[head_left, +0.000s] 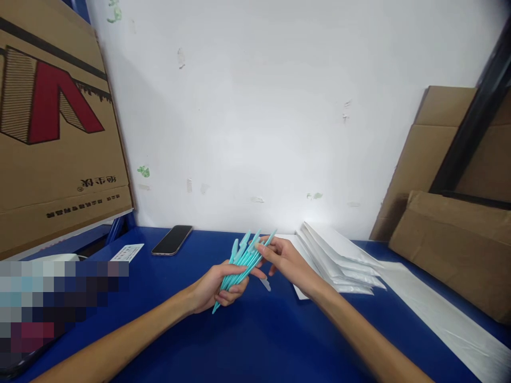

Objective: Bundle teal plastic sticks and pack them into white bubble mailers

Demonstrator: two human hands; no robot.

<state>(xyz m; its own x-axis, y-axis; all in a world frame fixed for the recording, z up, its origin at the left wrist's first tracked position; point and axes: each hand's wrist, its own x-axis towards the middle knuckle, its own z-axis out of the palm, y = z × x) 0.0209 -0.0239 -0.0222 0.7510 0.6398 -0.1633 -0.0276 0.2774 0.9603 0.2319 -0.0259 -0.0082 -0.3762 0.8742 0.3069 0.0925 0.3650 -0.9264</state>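
Several slim turquoise sticks with pale, blade-shaped ends, which look like eyebrow razors (244, 260), form a fanned bundle over the table. Their wider ends point up and to the right. My left hand (223, 284) is closed round the handles, its thumb across the top of the bundle. At the upper right of the bundle, the thumb and forefinger of my right hand (285, 260) pinch the end of one razor. Just below the right fingers a pale, translucent blade-shaped piece (265, 284) shows; its other end is hidden by the left fingers.
On the blue table (223, 351) lie a phone (172, 240), a printed card (126, 252) and a stack of white sleeves (339, 260). A long white strip (443, 319) runs to the right. Cardboard (455, 250) stands at right, a large carton (59, 117) at left, a white wall (255, 117) behind.
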